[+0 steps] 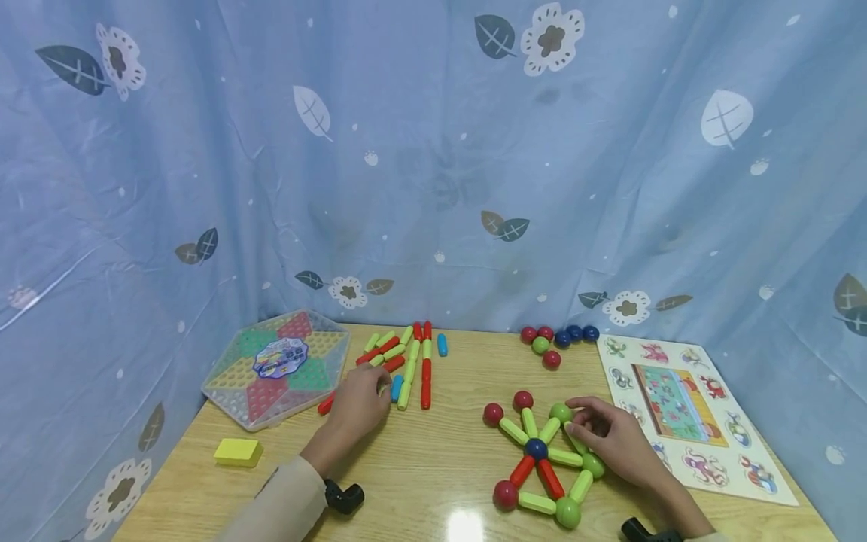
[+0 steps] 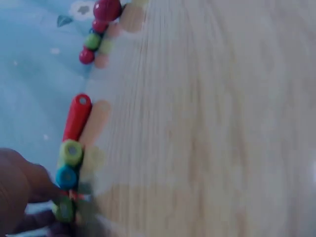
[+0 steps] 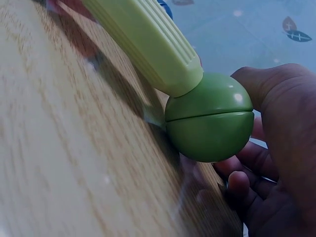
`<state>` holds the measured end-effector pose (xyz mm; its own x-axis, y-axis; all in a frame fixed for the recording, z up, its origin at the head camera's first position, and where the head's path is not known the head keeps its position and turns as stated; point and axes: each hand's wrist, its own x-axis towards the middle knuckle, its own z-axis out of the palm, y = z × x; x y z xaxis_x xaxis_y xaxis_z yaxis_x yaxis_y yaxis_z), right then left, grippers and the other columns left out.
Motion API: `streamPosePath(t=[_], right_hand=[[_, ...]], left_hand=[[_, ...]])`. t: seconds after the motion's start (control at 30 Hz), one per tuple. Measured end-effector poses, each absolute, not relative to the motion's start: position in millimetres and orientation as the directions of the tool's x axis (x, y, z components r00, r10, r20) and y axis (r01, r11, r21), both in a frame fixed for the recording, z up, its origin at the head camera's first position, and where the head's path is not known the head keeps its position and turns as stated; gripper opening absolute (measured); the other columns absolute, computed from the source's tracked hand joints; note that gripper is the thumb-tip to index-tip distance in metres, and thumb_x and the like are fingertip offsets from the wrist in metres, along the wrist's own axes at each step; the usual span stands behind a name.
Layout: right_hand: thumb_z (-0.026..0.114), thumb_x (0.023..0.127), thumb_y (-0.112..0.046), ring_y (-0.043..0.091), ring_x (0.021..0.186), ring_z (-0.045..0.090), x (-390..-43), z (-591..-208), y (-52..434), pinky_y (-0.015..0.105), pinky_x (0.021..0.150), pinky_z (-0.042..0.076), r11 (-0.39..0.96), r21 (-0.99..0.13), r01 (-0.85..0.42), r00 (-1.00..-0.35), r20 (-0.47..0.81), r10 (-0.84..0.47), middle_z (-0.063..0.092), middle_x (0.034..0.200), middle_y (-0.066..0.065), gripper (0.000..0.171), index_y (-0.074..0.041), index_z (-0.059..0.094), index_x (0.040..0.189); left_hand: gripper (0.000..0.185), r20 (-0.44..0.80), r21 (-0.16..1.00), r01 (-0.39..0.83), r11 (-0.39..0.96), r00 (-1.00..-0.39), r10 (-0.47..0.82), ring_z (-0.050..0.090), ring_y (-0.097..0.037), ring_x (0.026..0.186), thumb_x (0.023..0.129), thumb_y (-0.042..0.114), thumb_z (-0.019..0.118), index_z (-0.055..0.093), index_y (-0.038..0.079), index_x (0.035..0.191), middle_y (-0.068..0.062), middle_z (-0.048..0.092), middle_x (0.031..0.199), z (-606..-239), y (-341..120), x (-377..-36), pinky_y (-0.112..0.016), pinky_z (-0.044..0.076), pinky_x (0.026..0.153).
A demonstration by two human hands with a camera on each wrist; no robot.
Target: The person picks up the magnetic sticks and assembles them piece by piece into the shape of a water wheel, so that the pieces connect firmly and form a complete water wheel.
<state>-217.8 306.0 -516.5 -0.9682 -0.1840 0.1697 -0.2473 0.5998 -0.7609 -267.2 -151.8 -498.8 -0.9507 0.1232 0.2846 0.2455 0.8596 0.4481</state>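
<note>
On the wooden counter (image 1: 420, 467), the left hand (image 1: 359, 406) rests with curled fingers on the loose pile of red, green and blue sticks (image 1: 406, 361), though whether it actually grips a stick I cannot tell. The right hand (image 1: 609, 440) lies on the far right edge of the ball-and-stick star (image 1: 542, 459), its fingers curled round a green ball (image 3: 210, 118) joined to a pale green stick (image 3: 148, 42). Beyond the right hand lie loose balls (image 1: 555, 339), to its right a puzzle board (image 1: 684, 406), and to the left of the left hand a hexagonal game box (image 1: 278, 365) and a yellow block (image 1: 238, 452).
</note>
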Motion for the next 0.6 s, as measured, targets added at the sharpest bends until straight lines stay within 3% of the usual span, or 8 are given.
streamPosePath(t=[0.13,0.23,0.33,0.47,0.6], right_hand=[[0.081,0.100,-0.018,0.008,0.070,0.062,-219,-518,306,0.026,0.062,0.050,0.609,-0.752,-0.252,-0.967,0.180,-0.179,0.072,0.092,-0.005,0.032,-0.012,0.073,0.131],[0.081,0.101,-0.019,0.007,0.071,0.062,-220,-518,306,0.026,0.062,0.051,0.617,-0.746,-0.250,-0.968,0.178,-0.177,0.072,0.092,-0.005,0.032,-0.013,0.073,0.131],[0.081,0.101,-0.019,0.007,0.071,0.062,-220,-517,306,0.026,0.063,0.051,0.623,-0.743,-0.243,-0.970,0.172,-0.173,0.072,0.092,-0.006,0.032,-0.013,0.073,0.131],[0.080,0.102,-0.020,0.007,0.072,0.062,-219,-516,305,0.026,0.063,0.051,0.617,-0.744,-0.255,-0.967,0.180,-0.183,0.073,0.094,-0.004,0.032,-0.012,0.073,0.132],[0.079,0.102,-0.019,0.007,0.072,0.063,-218,-516,305,0.026,0.063,0.051,0.612,-0.745,-0.265,-0.964,0.187,-0.189,0.073,0.094,-0.004,0.032,-0.011,0.073,0.132]], left_hand=[[0.036,0.209,0.441,0.179,0.879,-0.973,0.093,0.073,-0.033,0.103,0.091,0.005,0.079,0.075,0.000,0.127,-0.017,0.077,0.114,-495,-151,-260,-0.052,0.064,0.088],[0.051,0.188,0.460,0.145,0.876,-0.980,0.064,0.070,-0.030,0.097,0.091,0.001,0.074,0.068,-0.001,0.142,-0.021,0.073,0.118,-491,-151,-252,-0.051,0.063,0.086],[0.055,0.174,0.573,0.172,0.801,-0.981,0.086,0.059,-0.023,0.086,0.093,-0.002,0.066,0.063,0.002,0.149,-0.021,0.065,0.119,-487,-147,-243,-0.041,0.058,0.075],[0.046,0.095,0.824,0.187,0.535,-0.976,0.195,0.050,-0.015,0.074,0.098,-0.003,0.058,0.065,0.002,0.143,-0.016,0.058,0.113,-483,-127,-226,-0.027,0.044,0.062],[0.036,-0.045,0.974,0.023,0.224,-0.954,0.296,0.062,-0.014,0.075,0.104,0.000,0.059,0.060,-0.002,0.140,-0.015,0.060,0.121,-486,-94,-208,-0.025,0.055,0.063]])
